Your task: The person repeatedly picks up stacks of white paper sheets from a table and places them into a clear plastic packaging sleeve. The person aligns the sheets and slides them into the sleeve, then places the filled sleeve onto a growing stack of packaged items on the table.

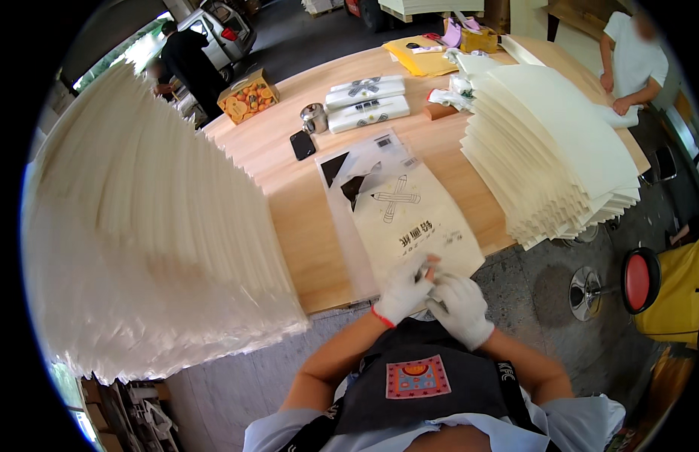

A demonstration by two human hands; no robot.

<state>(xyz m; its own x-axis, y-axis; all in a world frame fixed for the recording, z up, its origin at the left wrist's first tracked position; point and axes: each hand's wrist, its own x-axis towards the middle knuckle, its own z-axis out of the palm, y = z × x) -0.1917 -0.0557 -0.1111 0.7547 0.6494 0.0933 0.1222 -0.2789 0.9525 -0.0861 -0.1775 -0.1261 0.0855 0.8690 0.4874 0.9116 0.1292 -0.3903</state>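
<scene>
My left hand (pixel 406 288) and my right hand (pixel 461 305), both in white gloves, meet at the table's near edge. The left fingers are bent in a pinch, with a bare fingertip showing. Curled fingers of the right hand press close to the left; anything between them is hidden. Just beyond lies a cream drawing-paper pack (pixel 417 215) printed with crossed pencils, its near end beneath my hands. Under and beside it are clear plastic sleeves (pixel 338 218) with dark printed patches.
A tall stack of plastic-sleeved packs (pixel 153 226) leans at the left, and fanned cream paper (pixel 545 143) at the right. Farther back are wrapped bundles (pixel 368 113), a phone (pixel 303 145), a metal pot (pixel 313 118) and an orange-printed box (pixel 248 98). A co-worker (pixel 635 56) touches paper at far right.
</scene>
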